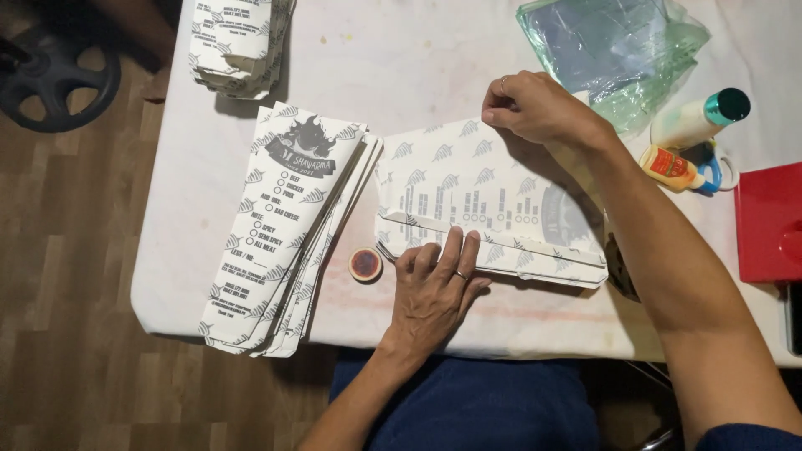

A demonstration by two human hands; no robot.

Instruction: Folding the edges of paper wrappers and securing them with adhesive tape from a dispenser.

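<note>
Printed paper bag blank [493, 205], centre of worktop [401, 50]. Left hand [434, 288] at 6 o'clock, fingers spread flat on folded flap; right hand [535, 108] at 1 o'clock pinching far edge. Advisable: press crease firmly, edges aligned. Glue pot [365, 264] at 9 o'clock.

You have open tabletop [418, 58] in the far middle, between the far-left stack of printed bags [238, 42] and the crumpled clear plastic bag [614, 50] at the far right. The left side is blocked by a fanned pile of printed paper bags [288, 225] overhanging the near edge. A small round lid [365, 264] sits in the narrow gap between that pile and the flat paper bag [489, 200] in the middle. Your left hand [434, 288] presses that bag's near edge; your right hand [535, 108] holds its far edge. On the right, two bottles [689, 142] and a red box [769, 221] crowd the edge. A bare strip runs along the near edge.
</note>
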